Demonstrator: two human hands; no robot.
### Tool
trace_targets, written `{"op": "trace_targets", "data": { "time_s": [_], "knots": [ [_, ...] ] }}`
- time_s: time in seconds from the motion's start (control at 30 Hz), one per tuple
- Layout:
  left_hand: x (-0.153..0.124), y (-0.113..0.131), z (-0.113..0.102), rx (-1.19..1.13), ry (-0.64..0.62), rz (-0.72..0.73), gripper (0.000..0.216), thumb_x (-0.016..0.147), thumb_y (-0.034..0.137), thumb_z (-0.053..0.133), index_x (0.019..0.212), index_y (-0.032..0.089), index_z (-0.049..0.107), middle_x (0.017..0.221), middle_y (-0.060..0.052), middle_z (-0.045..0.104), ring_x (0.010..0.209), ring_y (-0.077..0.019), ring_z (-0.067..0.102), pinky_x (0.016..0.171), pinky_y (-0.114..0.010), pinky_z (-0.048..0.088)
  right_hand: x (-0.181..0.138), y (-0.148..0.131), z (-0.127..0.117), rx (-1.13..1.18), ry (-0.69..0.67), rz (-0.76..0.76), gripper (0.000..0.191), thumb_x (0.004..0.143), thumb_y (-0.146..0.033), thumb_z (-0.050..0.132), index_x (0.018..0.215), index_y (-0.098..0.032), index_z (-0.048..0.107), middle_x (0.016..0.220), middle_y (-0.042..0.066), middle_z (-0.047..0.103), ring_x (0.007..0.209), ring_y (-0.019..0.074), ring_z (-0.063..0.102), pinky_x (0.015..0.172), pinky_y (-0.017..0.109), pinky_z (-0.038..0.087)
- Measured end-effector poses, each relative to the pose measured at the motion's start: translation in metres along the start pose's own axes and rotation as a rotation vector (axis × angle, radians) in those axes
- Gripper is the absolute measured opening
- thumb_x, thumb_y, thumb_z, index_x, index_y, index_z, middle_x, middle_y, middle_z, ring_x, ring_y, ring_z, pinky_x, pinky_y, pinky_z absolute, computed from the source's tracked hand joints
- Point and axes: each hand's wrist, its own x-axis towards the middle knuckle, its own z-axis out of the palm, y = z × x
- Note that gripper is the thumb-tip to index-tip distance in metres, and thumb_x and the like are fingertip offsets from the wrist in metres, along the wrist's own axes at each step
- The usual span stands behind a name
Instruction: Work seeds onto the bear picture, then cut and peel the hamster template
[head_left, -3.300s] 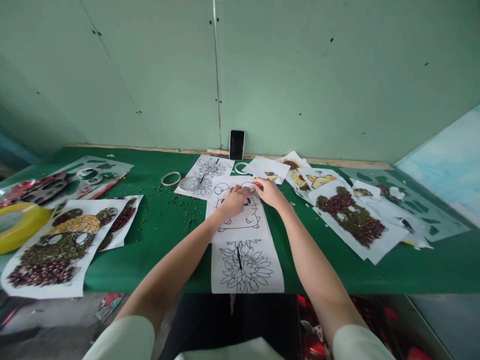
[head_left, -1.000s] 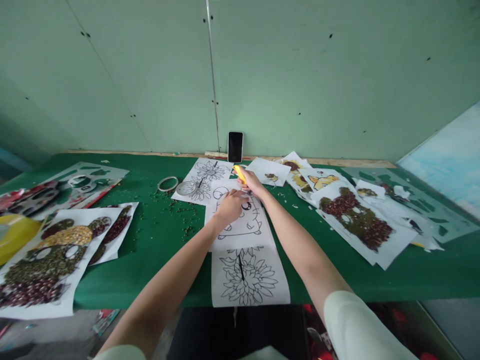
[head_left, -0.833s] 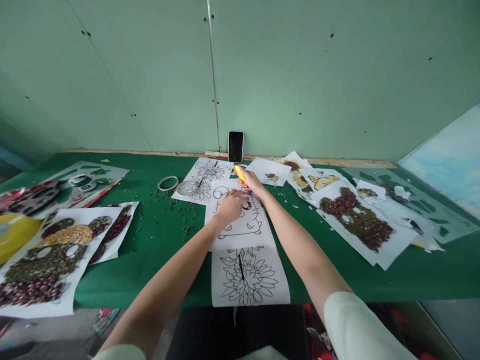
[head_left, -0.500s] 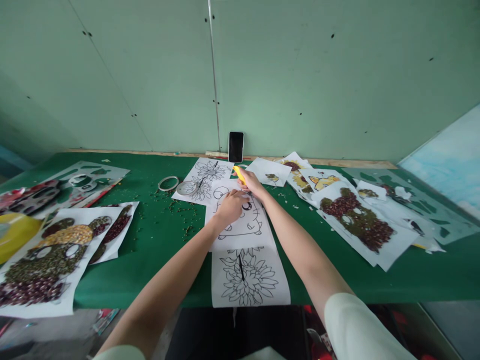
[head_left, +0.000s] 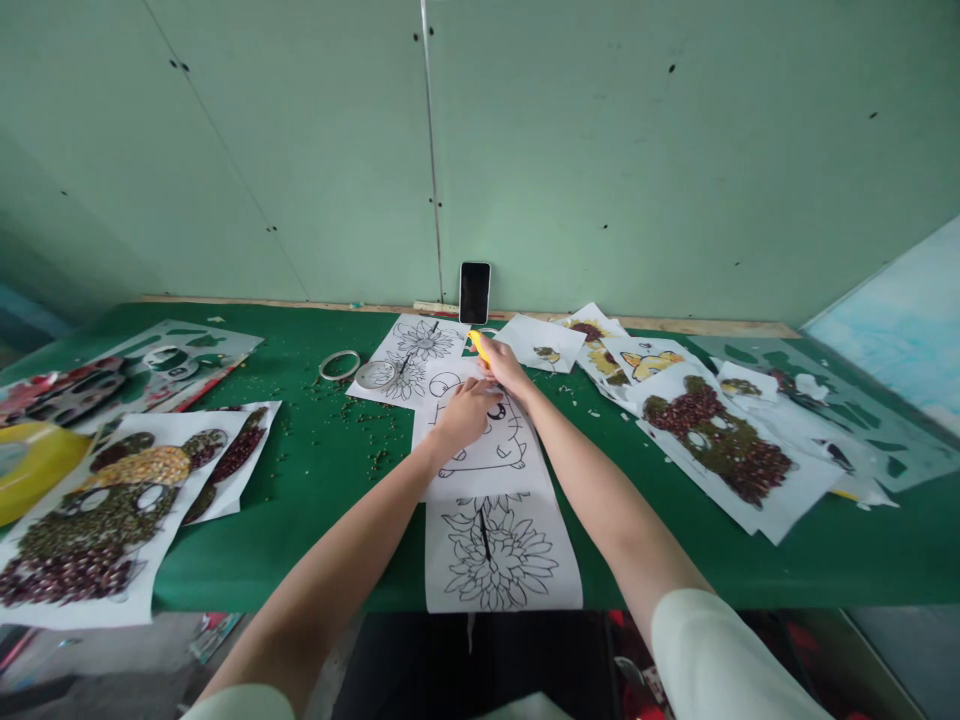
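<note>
My left hand (head_left: pixel 463 411) lies on a white sheet with a black outline drawing of a cartoon animal (head_left: pixel 491 450), pressing it to the green table (head_left: pixel 330 480). Its fingers are curled against the paper. My right hand (head_left: pixel 504 366) is closed round a small yellow tool (head_left: pixel 477 344), whose lower end meets the same sheet near the animal's eye. A sunflower outline sheet (head_left: pixel 499 555) lies just below, at the table's front edge.
A black phone (head_left: pixel 474 292) leans on the wall. Tape rings (head_left: pixel 339 364) and scattered beans lie left of centre. Bean-covered pictures lie at the left (head_left: pixel 112 510) and right (head_left: pixel 724 450). A yellow bowl (head_left: pixel 26 465) sits far left.
Since 3.3 s ago my right hand has taken up the yellow tool. Over the last second both hands stay almost still on the animal sheet.
</note>
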Motion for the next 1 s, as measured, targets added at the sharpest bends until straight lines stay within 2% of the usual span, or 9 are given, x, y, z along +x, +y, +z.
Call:
{"op": "trace_targets", "data": {
  "time_s": [0.17,0.43,0.73,1.0],
  "knots": [
    [0.001,-0.001,0.001,-0.009,-0.013,-0.004,0.065,0.085,-0.003,0.054,0.139,0.024,0.077,0.153,-0.010,0.065,0.136,-0.0319,0.056,0.118,-0.047,0.050,0.004,0.005,-0.001,-0.044,-0.001,0.000,0.054,0.101,-0.079,0.060,0.100,-0.026,0.061,0.065,-0.007,0.045,0.048,0.0102,0.031,0.043,0.023,0.026],
    [0.002,-0.006,0.008,-0.018,-0.007,0.022,0.064,0.084,-0.001,0.056,0.140,0.023,0.076,0.155,-0.013,0.061,0.137,-0.0337,0.055,0.117,-0.049,0.050,0.011,0.017,-0.005,-0.103,-0.041,-0.048,0.066,0.096,-0.092,0.055,0.102,-0.026,0.060,0.069,-0.006,0.043,0.051,0.0108,0.033,0.045,0.023,0.026],
    [0.003,-0.009,0.010,0.013,-0.021,0.055,0.064,0.085,-0.001,0.055,0.142,0.022,0.074,0.154,-0.011,0.064,0.138,-0.0336,0.054,0.115,-0.047,0.051,0.017,0.018,-0.006,-0.126,-0.039,-0.044,0.061,0.103,-0.085,0.052,0.102,-0.024,0.060,0.068,-0.006,0.044,0.050,0.0103,0.034,0.045,0.023,0.028],
    [0.004,-0.006,0.007,0.032,-0.041,0.039,0.062,0.086,0.001,0.056,0.142,0.022,0.074,0.154,-0.012,0.063,0.139,-0.0346,0.054,0.114,-0.048,0.052,0.020,0.021,-0.005,-0.154,-0.032,-0.076,0.063,0.103,-0.086,0.050,0.103,-0.024,0.060,0.068,-0.006,0.045,0.050,0.0101,0.035,0.044,0.023,0.028]
  ]
}}
